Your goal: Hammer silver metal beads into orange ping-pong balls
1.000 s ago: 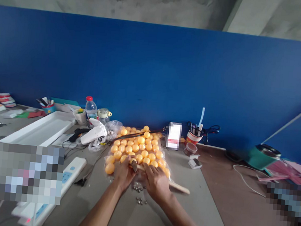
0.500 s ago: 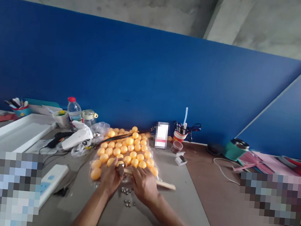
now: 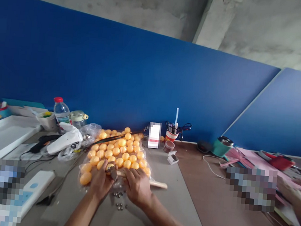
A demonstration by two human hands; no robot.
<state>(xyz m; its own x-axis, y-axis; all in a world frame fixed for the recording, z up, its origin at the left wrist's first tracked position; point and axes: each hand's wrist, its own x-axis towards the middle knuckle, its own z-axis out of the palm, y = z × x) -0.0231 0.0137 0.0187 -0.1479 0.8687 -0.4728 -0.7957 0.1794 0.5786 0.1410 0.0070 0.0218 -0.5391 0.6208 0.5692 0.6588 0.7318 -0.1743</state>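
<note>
My right hand [image 3: 139, 186] is closed over the pale wooden handle [image 3: 158, 184] of a tool. The handle's free end sticks out to the right. My left hand [image 3: 101, 182] grips round the tool's other end, where a shiny, rounded metal part [image 3: 110, 168] shows between thumb and fingers; its exact kind is hard to make out. Both hands rest at the near edge of a clear plastic bag of orange ping-pong balls [image 3: 120, 162]. Several small steel balls [image 3: 119, 206] lie on the table just in front of my hands.
To the left are a power strip [image 3: 37, 191], a glue gun [image 3: 42, 142], a white tray [image 3: 6, 132] and a water bottle [image 3: 61, 110]. Behind stands a pen cup [image 3: 171, 135], near a small open box [image 3: 173, 158]. A teal mug [image 3: 222, 146] and another person's arm [image 3: 294, 196] are to the right.
The view has turned to the right, so the scene sits further left. Another person's arm has come into view at the right. Both hands keep their grip on the tool.
</note>
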